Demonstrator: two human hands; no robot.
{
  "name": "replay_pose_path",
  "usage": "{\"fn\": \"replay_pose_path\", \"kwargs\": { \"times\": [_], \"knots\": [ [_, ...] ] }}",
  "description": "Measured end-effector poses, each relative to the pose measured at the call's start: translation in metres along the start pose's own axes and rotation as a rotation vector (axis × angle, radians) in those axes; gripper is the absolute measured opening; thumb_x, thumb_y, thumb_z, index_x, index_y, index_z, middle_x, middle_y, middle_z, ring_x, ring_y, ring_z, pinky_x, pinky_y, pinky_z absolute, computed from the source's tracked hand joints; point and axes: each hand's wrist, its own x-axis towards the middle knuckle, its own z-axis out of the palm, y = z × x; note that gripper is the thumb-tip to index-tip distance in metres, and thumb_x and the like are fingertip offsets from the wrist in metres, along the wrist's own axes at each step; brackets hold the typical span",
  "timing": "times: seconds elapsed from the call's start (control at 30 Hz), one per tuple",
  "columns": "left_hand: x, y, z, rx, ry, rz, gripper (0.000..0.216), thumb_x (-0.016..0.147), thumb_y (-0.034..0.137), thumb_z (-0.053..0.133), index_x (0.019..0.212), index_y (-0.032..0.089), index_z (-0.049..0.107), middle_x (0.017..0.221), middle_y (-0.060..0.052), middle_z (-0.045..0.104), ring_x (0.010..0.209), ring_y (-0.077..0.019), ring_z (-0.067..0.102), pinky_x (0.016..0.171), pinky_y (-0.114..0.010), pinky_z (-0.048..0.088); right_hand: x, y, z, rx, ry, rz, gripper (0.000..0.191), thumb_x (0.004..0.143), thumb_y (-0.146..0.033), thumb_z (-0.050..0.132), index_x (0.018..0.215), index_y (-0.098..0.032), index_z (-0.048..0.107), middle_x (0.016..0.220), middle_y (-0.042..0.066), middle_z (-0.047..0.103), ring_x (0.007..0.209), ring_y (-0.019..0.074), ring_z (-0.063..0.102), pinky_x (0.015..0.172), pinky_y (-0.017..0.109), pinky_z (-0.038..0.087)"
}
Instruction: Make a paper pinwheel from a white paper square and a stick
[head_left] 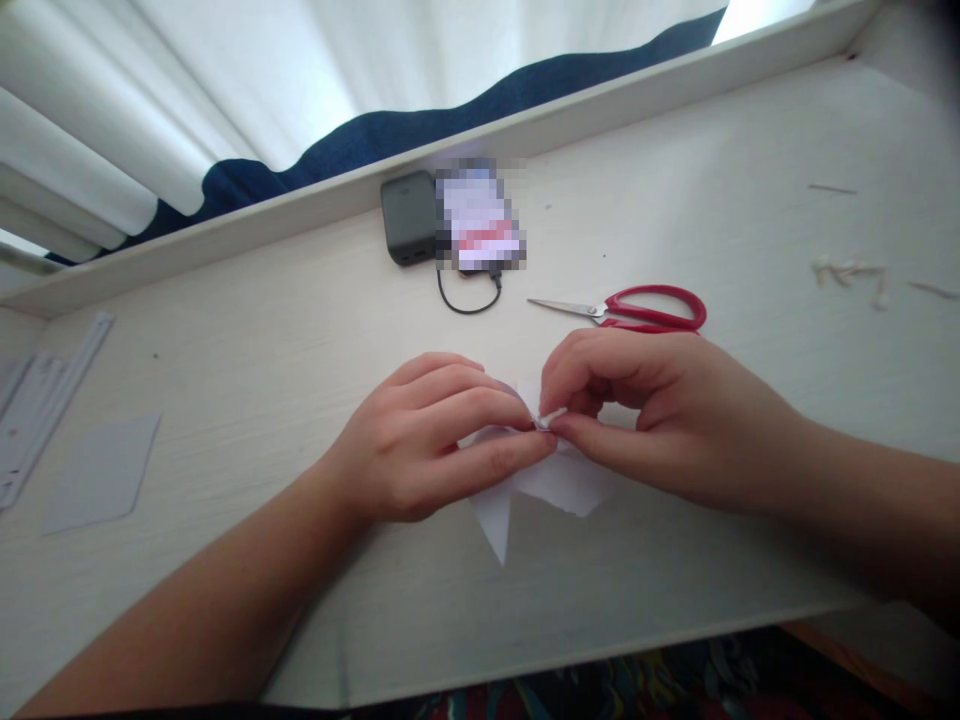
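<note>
A piece of white paper with pointed, folded parts lies under my two hands near the front of the table. My left hand pinches the paper's gathered middle between thumb and fingers. From the other side my right hand grips the same small crumpled spot, its thumb and fingertips meeting the left ones. The fingers hide much of the paper; one sharp corner sticks out toward me. Just beyond my right hand are scissors with red handles, their blades pointing left.
A dark power bank and a phone joined by a short black cable stand near the back ledge. On the left are a flat white sheet and some papers. Small pale scraps lie at the right.
</note>
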Motion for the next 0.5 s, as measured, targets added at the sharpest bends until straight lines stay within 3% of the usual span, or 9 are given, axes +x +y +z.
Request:
{"fn": "replay_pose_path", "kwargs": {
  "times": [0.17,0.3,0.5],
  "knots": [
    [-0.002,0.0,0.002,-0.057,0.008,-0.036,0.023,0.082,0.018,0.067,0.104,0.02,0.066,0.093,-0.004,0.073,0.085,-0.0166,0.067,0.08,-0.033,0.053,0.001,0.001,0.002,-0.012,0.059,-0.014,0.009,0.079,-0.024,0.064,0.087,-0.019,0.065,0.074,0.0,0.065,0.065,0.0138,0.061,0.056,0.027,0.051],
    [-0.009,0.002,0.01,-0.204,0.13,-0.143,0.024,0.084,0.02,0.065,0.107,0.021,0.06,0.098,-0.004,0.073,0.091,-0.0164,0.067,0.086,-0.035,0.052,0.001,0.0,0.002,-0.011,0.006,-0.033,0.006,0.079,-0.021,0.063,0.085,-0.019,0.065,0.077,0.001,0.065,0.067,0.0138,0.061,0.059,0.028,0.051],
    [-0.014,0.002,0.012,-0.359,0.232,-0.218,0.014,0.082,0.024,0.067,0.089,0.021,0.055,0.096,-0.003,0.074,0.091,-0.0163,0.068,0.089,-0.037,0.052,0.001,0.0,-0.001,-0.006,-0.022,-0.056,0.005,0.08,-0.017,0.062,0.084,-0.018,0.064,0.08,0.002,0.065,0.07,0.0143,0.06,0.063,0.029,0.05]
  ]
}}
